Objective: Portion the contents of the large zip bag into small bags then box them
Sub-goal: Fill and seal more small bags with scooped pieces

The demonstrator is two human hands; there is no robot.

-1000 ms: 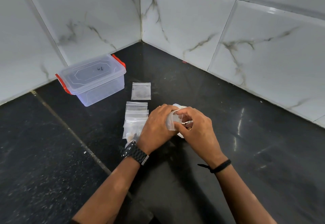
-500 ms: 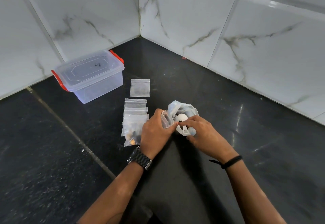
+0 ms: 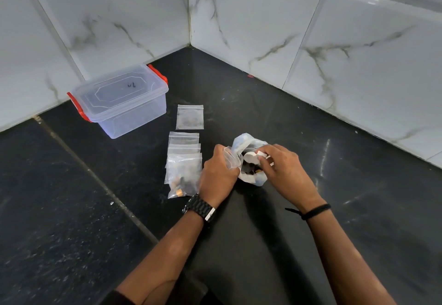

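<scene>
1. The left hand point(image 3: 216, 175) grips a small clear bag point(image 3: 231, 160) by its mouth, fingers clenched on it; the right hand point(image 3: 284, 173) pinches the rim of the large bag point(image 3: 248, 146), which sits open on the dark bench point(image 3: 263, 245) between both hands.
2. Small dark and orange pieces show inside the large bag.
3. Left of the hands lies a stack of filled bags point(image 3: 183, 166); one flat bag point(image 3: 190, 117) lies beyond it.
4. The lidded box point(image 3: 119, 100) with red clips stands far left, by the tiled wall point(image 3: 311, 29).
</scene>
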